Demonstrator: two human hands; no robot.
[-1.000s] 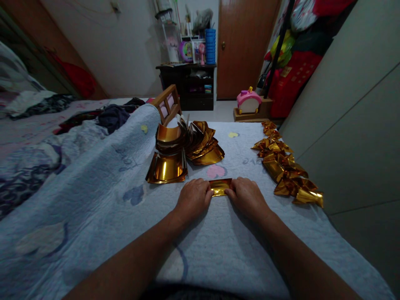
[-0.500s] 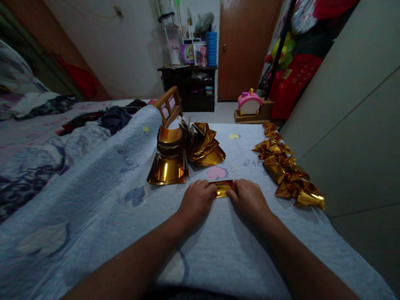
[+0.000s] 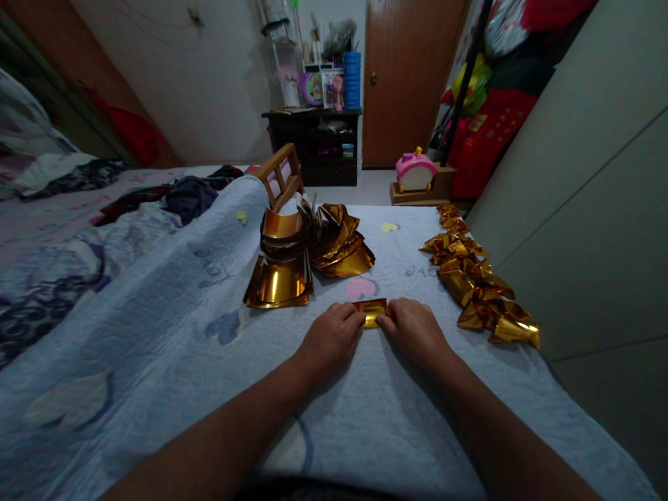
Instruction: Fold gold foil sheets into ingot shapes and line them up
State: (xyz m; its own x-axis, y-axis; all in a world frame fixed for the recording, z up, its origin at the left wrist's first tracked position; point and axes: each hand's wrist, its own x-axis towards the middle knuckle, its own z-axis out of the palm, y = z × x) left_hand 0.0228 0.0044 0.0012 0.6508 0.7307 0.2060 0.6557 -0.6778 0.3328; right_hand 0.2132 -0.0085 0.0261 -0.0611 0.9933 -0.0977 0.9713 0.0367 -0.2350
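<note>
Down on a blue quilt [image 3: 172,327], left hand [image 3: 331,339] and right hand [image 3: 415,330] press curled fingers onto a small gold foil strip [image 3: 371,311] between them, gold sheets [image 3: 303,254] just beyond, folded pieces [image 3: 477,278] at right.

The room around me is dim, with a cold bluish cast over the quilt [image 3: 156,334]. Soft light falls from above and ahead, brightest on the far wall [image 3: 219,90]. The stack of gold sheets [image 3: 279,282] throws sharp glare. My forearms look dark and slightly soft. Straight lines bend outward near the edges.
</note>
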